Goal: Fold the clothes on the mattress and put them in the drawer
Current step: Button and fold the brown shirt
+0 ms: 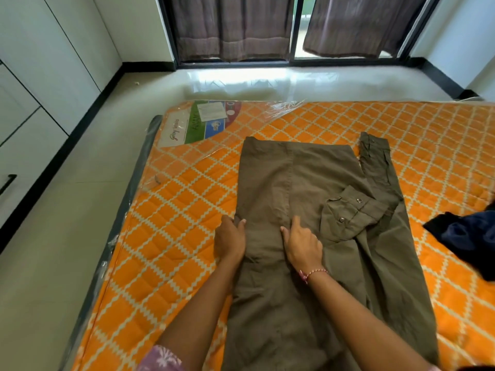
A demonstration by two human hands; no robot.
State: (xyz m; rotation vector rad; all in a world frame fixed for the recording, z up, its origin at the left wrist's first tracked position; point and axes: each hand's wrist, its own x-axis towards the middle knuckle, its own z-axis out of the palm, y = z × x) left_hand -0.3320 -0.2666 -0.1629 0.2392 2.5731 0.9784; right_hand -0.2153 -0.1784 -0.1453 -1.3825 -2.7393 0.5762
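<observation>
Head view: folding step; left hand (231, 238) pinches the olive trousers (308, 210) edge, right hand (302, 243) presses flat, fingers relaxed; next, fold across

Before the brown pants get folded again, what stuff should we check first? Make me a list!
1. Olive cargo trousers lie on the mattress: ok.
2. Left hand holds the trousers' left edge, its fingers curled on the cloth: ok.
3. Right hand presses the middle, its fingers spread on the cloth: ok.
4. Cloth smooth: not ok, the pocket flap sticks up and creases show.
5. Room on the mattress for the fold: ok, the dark blue garment lies apart on the right.
6. Drawer open and ready: cannot tell.
</observation>
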